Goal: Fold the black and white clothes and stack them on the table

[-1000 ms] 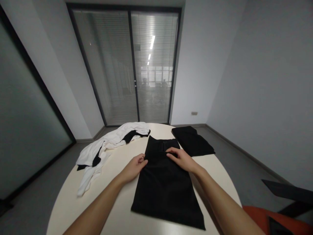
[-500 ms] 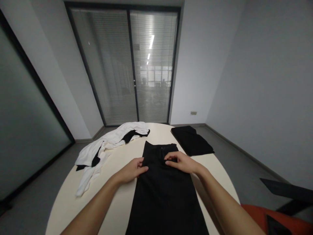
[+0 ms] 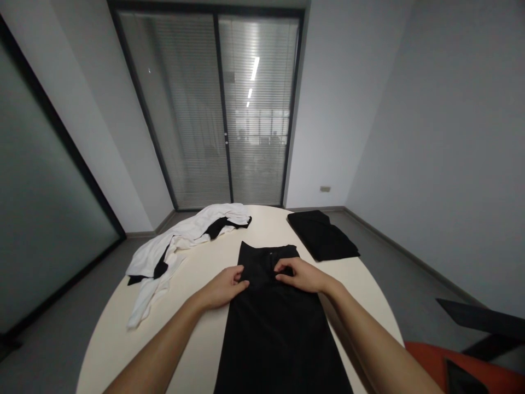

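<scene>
While lying flat on round table (image 3: 192, 268), black garment (image 3: 274, 328) runs from table middle to near edge, waistband at far end. Left hand (image 3: 223, 285) half curled, thumb and fingers pinching garment's left edge just below waistband. Right hand (image 3: 301, 275) bent, fingertips down on cloth at waistband middle; pinching or only pressing, cannot tell. Heap of white and black clothes (image 3: 180, 241) far left; folded black cloth (image 3: 322, 235) far right.

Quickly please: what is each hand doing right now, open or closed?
Left hand: closed, pinching the left edge of the black garment.
Right hand: fingers curled on the same garment; grip cannot be told.
</scene>
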Tool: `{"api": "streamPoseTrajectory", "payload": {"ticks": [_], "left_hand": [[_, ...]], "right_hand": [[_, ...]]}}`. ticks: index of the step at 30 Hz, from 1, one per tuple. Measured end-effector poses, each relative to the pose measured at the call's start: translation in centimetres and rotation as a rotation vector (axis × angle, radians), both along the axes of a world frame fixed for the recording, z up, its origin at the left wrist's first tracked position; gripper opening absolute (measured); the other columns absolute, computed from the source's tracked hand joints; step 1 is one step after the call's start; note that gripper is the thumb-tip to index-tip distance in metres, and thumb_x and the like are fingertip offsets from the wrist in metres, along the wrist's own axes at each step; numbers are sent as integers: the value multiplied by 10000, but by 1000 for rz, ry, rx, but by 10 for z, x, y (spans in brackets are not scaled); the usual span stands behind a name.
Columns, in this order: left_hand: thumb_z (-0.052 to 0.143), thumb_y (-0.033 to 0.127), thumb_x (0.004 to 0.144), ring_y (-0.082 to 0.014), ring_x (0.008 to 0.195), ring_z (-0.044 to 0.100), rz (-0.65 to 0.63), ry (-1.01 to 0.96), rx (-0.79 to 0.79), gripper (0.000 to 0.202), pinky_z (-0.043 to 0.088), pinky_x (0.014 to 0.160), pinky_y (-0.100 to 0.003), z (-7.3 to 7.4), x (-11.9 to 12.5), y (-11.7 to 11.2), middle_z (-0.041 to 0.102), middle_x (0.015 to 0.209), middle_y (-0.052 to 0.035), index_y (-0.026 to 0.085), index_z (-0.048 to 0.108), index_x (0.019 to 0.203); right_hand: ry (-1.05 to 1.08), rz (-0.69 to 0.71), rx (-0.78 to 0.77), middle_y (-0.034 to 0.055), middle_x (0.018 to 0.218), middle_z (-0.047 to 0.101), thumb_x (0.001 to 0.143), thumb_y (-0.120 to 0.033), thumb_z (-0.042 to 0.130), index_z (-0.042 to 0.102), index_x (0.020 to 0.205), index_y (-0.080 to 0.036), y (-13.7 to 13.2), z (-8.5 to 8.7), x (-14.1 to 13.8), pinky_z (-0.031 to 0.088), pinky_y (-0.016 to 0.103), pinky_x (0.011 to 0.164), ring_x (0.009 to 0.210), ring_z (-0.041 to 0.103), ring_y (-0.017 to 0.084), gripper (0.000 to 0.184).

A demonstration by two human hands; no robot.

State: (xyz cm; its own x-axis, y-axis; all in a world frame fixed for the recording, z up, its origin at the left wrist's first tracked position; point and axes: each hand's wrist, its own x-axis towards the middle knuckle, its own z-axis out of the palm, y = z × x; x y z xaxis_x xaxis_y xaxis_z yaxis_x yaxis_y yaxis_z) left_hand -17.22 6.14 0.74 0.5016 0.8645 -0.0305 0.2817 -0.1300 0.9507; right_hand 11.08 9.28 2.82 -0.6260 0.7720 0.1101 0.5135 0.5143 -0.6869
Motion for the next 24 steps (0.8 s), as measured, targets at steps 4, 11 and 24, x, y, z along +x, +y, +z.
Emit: {"api": "streamPoseTrajectory", "payload": {"ticks": [4, 11, 24], "left_hand": [[641, 444, 878, -230, 894, 642, 113, -91, 118, 326, 487, 822, -325, 3, 3, 0, 699, 934, -70, 167, 629, 1049], [630, 448, 867, -240, 867, 669, 313, 14, 199, 282, 507, 798, -325, -18, 6, 11, 703, 860, -59, 182, 610, 959], [635, 390, 867, -252, 939, 690, 356, 116, 243, 217, 512, 881, -344, -29, 6, 16, 734, 916, -74, 195, 650, 962]], "right_hand": [[143, -79, 139, 74, 1090, 724, 931, -422, 612, 700, 1042, -213, -1, 9, -2, 474, 349, 917, 1010, 646, 232, 252], [-70, -291, 227, 52, 1028, 734, 957, -456, 550, 630, 1271, -246, 10, -2, 8, 474, 323, 800, 872, 671, 213, 386], [-265, -318, 42, 71, 869, 713, 805, -261, 607, 685, 857, -173, 14, 0, 37, 445, 288, 709, 789, 643, 210, 129]]}}
